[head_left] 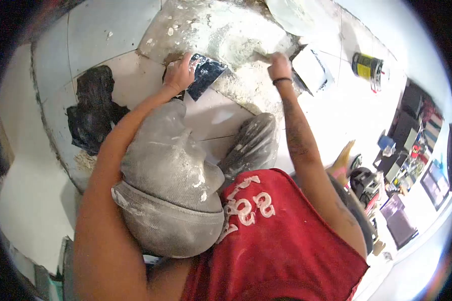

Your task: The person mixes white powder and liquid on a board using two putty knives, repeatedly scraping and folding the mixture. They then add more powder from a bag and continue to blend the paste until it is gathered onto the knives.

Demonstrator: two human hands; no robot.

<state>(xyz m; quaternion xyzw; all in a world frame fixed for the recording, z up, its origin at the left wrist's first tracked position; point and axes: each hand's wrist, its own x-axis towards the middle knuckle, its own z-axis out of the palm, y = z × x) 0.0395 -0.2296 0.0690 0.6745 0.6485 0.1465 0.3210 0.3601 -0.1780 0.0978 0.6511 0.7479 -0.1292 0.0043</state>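
Note:
My left hand (180, 75) is closed on the edge of a dark blue flat plate (206, 76) smeared with white paste. The plate is tilted over the edge of a stained, paste-spattered sheet (201, 27) on the floor. My right hand (280, 67), with a dark band at the wrist, is closed round a small putty knife (260, 54), partly hidden and blurred. Its tip points left over pale wet-looking paste (236, 47) on the sheet. Just right of this hand lies a white square panel (310, 69) with dark edges.
A crumpled black plastic bag (95, 108) lies on the tiles at left. A black and yellow can (367, 66) is at upper right. Assorted tools and boxes (404, 160) crowd the far right. My knees in grey, paste-spotted trousers (165, 165) are close below the sheet.

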